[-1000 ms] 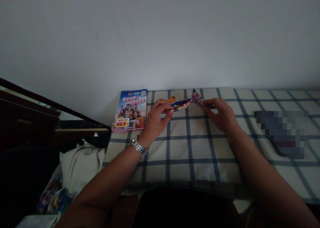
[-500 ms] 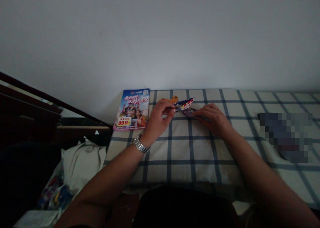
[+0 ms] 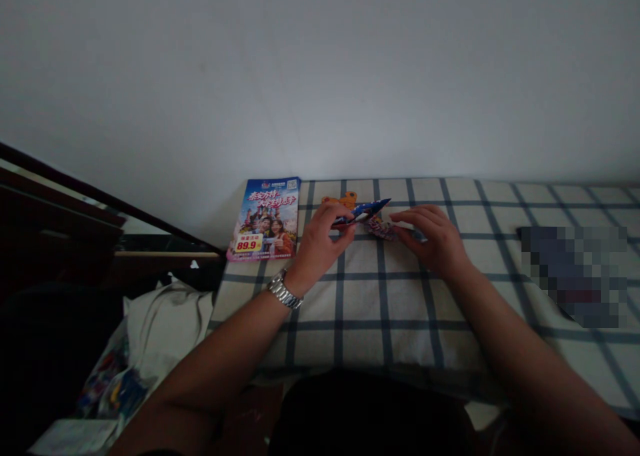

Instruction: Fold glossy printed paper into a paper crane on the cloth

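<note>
My left hand [image 3: 330,233], with a metal watch on its wrist, pinches a dark blue printed paper [image 3: 370,209] that looks folded and points to the right. Just below the tip of that paper is a crumpled-looking purple and white patterned piece [image 3: 383,229]. My right hand [image 3: 430,236] has its thumb and fingers closed at the right end of this piece, where a thin white edge shows. Whether the two pieces are joined I cannot tell. Behind my left hand lies an orange flat thing with rounded ears [image 3: 345,199], partly hidden.
A colourful flyer [image 3: 267,219], perhaps a stack, lies left on the checked bedding [image 3: 360,296]. A dark, pixelated object [image 3: 565,276] lies at the right. Behind rises a pale wall [image 3: 320,76]. Left of the bed are a dark wooden rail [image 3: 100,196] and a white bag [image 3: 167,316].
The blue paper in my left hand has turned, so its printed red and yellow face no longer shows. My right fingers have lifted slightly, and more of the patterned piece is visible.
</note>
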